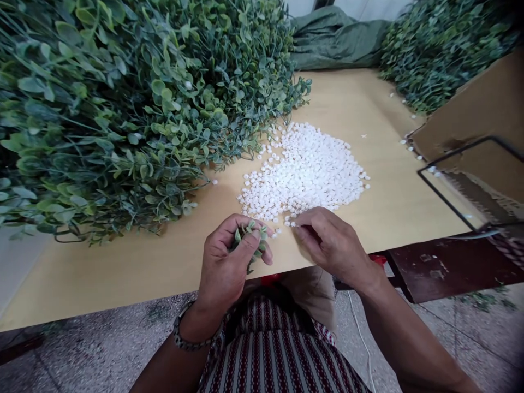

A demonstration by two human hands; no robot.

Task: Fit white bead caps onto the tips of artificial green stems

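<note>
My left hand [229,256] is closed around a small sprig of artificial green leaves [250,236], thumb pressed over it, above the table's front edge. To its right, my right hand [333,243] has thumb and fingers pinched at the near edge of a heap of small white plastic beads [313,169]. A few white pieces show right at those fingertips. Whether one is between the fingers, I cannot make out. The heap spreads over the tan tabletop [393,202] just beyond both hands.
A big mass of artificial foliage [143,109] covers the table's left side. More greenery [450,54] stands at the back right, beside a cardboard box [478,125] and a black wire frame [454,150]. A dark green sack [339,38] lies at the far edge. A dark red bench [450,267] is below right.
</note>
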